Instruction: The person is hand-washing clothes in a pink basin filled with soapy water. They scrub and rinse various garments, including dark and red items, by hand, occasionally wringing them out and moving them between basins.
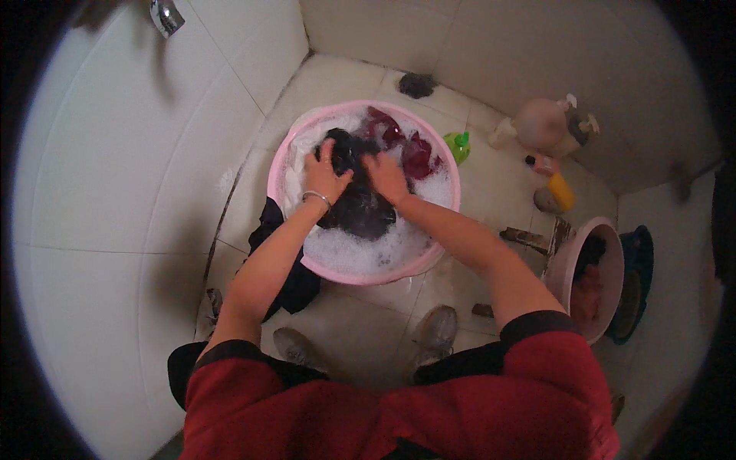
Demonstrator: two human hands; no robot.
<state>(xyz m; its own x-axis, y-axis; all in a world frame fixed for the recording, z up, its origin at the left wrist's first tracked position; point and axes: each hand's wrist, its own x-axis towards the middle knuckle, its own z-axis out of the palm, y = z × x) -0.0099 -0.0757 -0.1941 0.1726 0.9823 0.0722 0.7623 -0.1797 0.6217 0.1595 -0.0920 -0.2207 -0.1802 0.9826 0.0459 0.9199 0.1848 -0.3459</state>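
Note:
A round pink plastic basin (379, 280) on the tiled floor holds foamy water and wet clothes. My left hand (328, 177), with a bracelet at its wrist, lies with spread fingers on a black cloth (362, 210) in the foam. On the same cloth, to the right, rests my right hand (386, 175), slightly blurred, its fingertips partly hidden. Dark red cloth (418, 156) pokes out of the suds at the basin's upper right, and whitish cloth (294, 167) lies along the left side. A dark garment (299, 287) hangs at the basin's lower left rim down to the floor.
A green bottle (458, 146) stands right of the basin. Farther right are pump bottles (540, 123), a yellow bottle (560, 192), and a tilted pink bucket (612, 282) holding cloth beside a blue-green basin (638, 282). A dark clump (417, 85) lies near the back wall; a metal faucet (167, 18) is upper left.

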